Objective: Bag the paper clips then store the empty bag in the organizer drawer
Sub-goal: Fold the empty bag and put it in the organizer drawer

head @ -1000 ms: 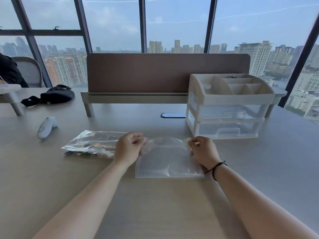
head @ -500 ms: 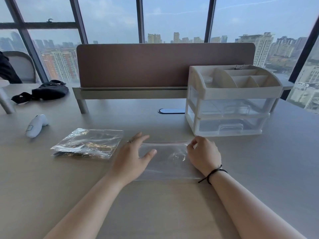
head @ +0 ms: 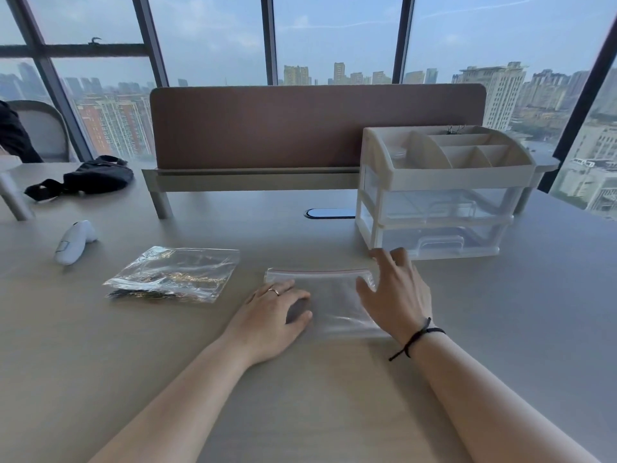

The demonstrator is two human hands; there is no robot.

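Far left of the desk (head: pixel 100 362): a white handheld device (head: pixel 74 242) and a dark pouch (head: pixel 95 177), both well apart from the work and apparently not part of it. Next, a crinkled clear bag (head: pixel 173 274) lies flat, with a dark and gold mass along its near edge (probably the paper clips, too small to confirm); it sits just left of the hands, likely parked there as finished or pending. Centre: the empty zip bag (head: pixel 329 297) lies flat, seal strip on the far edge, toward the organizer. The left hand (head: pixel 273 317) rests palm down on its left part, fingers together and laid flat, not pinching anything; judged to be pressing air out and pinning the bag so it does not slide. The right hand (head: pixel 397 292) hovers above the bag's right end, fingers spread and slightly curled, holding nothing; it points toward the organizer (head: pixel 444 192), just behind. Both of its clear drawers appear shut, the lower drawer (head: pixel 440 243) nearest the fingertips. Judgement: clips bagged, drawer not yet opened, empty bag still to be stored.
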